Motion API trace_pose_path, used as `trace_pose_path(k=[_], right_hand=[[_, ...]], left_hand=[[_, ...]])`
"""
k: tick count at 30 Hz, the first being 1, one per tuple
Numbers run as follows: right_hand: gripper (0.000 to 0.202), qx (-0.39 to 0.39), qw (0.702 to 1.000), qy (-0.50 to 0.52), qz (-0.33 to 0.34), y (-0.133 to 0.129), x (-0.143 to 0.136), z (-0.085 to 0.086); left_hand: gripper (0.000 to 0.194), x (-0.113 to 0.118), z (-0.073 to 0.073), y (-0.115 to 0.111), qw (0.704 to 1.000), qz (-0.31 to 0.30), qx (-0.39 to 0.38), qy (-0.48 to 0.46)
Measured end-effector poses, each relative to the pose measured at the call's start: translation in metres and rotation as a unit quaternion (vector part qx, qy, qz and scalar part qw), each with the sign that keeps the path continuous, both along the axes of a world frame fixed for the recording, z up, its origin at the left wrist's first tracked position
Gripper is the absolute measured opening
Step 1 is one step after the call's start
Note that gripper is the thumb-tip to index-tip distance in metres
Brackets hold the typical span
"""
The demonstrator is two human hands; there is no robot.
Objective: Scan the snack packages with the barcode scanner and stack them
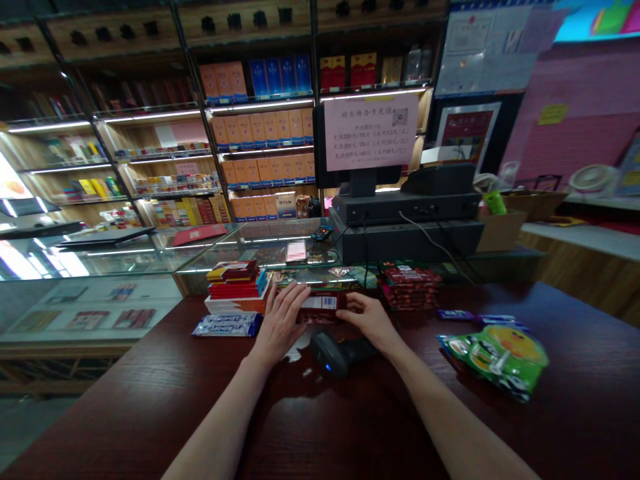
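Observation:
Both my hands hold a dark red flat pack [320, 307] with a white barcode label, just above the dark wooden counter [150, 400]. My left hand [281, 321] grips its left end and my right hand [369, 319] grips its right end. A black handheld barcode scanner [334, 351] lies on the counter directly in front of the pack, between my wrists, with a blue light showing. A stack of red, blue and yellow flat boxes [237, 287] stands just left of my left hand.
A blue-white wrapped bar [227, 325] lies at the left. A pile of dark red packets [409, 283] sits right of my hands, green snack bags [495, 357] farther right. Behind stand a cash register [405, 220], glass display cases [150, 253] and shelves of cartons.

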State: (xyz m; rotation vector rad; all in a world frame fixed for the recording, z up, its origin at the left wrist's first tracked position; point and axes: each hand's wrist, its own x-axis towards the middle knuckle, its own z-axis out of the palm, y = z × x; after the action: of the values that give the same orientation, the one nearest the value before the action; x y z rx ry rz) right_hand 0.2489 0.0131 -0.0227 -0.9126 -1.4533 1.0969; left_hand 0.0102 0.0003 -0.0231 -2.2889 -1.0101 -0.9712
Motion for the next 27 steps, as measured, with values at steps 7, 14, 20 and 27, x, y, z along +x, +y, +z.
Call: trace_pose_path(k=[7,14,20,27], right_hand=[[0.029,0.018,0.999,0.026,-0.035,-0.001,-0.006,-0.002],[0.025,0.062,0.995,0.007,-0.083,-0.002,-0.010,-0.005],[0.022,0.087,0.988,-0.034,-0.119,-0.002,-0.010,-0.009],[0.026,0.111,0.985,-0.025,-0.126,0.001,-0.010,-0.011]], left_hand=[[0.092,0.000,-0.006,0.007,0.994,0.040,-0.015,-0.105],[0.083,0.004,-0.006,0.008,0.956,0.102,-0.185,-0.204],[0.056,0.005,-0.002,0.005,0.917,0.060,-0.293,-0.264],[0.049,0.006,-0.011,0.014,0.812,-0.080,-0.399,-0.418]])
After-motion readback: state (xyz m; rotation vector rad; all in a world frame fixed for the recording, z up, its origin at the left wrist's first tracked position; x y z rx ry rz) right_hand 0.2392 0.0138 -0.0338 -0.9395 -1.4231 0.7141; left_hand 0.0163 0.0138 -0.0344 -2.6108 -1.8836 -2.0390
